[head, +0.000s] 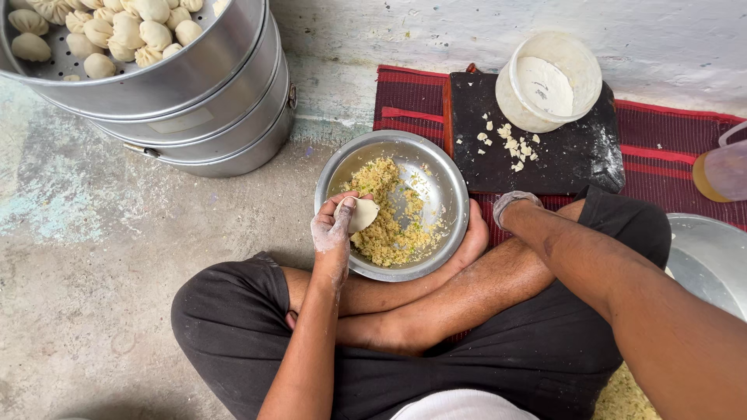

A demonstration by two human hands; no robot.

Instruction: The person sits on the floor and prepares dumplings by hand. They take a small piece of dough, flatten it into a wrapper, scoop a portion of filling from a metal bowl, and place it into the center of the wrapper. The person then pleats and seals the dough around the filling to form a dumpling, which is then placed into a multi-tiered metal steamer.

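Note:
I sit cross-legged on the floor. My left hand point(333, 233), dusted with flour, holds a round dough wrapper point(362, 214) over a steel bowl point(455, 183) that rests against my feet. The bowl holds crumbly yellow filling point(389, 237). My right hand point(513, 205), also floury, reaches down to the near edge of a black board point(576, 159); its fingers curl under and are hidden. Small bits of dough point(513, 145) lie scattered on the board.
A white plastic tub point(548, 82) of flour stands on the board, which lies on a red mat point(408, 101). Stacked steel steamers point(226, 109) at top left hold several folded dumplings point(124, 31). A plastic jug point(724, 167) and another steel vessel point(708, 260) sit at the right.

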